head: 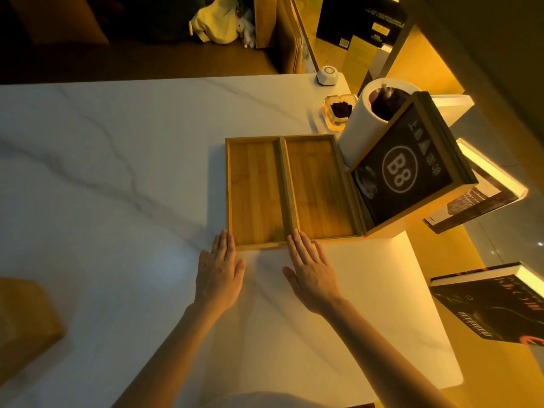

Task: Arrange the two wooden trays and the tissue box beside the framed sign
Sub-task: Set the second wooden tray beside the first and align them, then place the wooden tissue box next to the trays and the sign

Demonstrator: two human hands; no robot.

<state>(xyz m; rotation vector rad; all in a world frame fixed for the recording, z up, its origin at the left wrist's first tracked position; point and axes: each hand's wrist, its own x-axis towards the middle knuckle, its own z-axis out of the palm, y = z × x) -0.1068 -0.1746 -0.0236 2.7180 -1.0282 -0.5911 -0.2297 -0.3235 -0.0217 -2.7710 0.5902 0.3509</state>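
Two wooden trays lie side by side on the white marbled desk [117, 142], long edges touching: the left tray [253, 191] and the right tray [319, 187], both bare inside. At three o'clock from the right tray, just beside its rim, stands the framed sign [403, 169], a dark panel marked "B8" in a wooden frame, leaning back. Behind the sign, toward one o'clock, rises a white cylinder [362, 128] with a dark opening, and at its eleven o'clock sits a glass ashtray [338, 111].

The left hand [219, 272] lies flat on the desk at six o'clock from the left tray, fingers [225, 241] straight and together, tips against the tray's near rim, gripping nothing. The right hand [312, 272] lies likewise, fingertips over the near rim where the two trays meet, open and empty.

A wooden block-like object [26, 322], possibly the tissue box, sits well apart at the desk's eight o'clock edge.
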